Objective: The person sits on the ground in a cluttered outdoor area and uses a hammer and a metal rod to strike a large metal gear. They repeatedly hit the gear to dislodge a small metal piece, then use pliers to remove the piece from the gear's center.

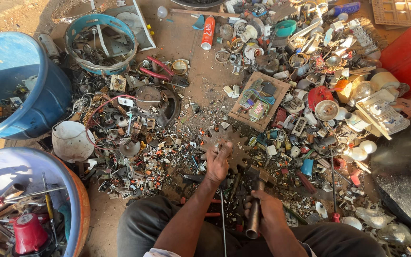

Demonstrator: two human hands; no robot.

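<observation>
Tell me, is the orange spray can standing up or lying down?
Lying down. The orange spray can lies flat on the dirt ground, its whole side showing.

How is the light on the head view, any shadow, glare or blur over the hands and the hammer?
Head view: hard sunlight, sharp focus, no motion blur; left hand and right hand on the hammer are evenly lit; deep shadow fills the blue tub; glare on the white bulbs; edges bow from wide-angle distortion.
</observation>
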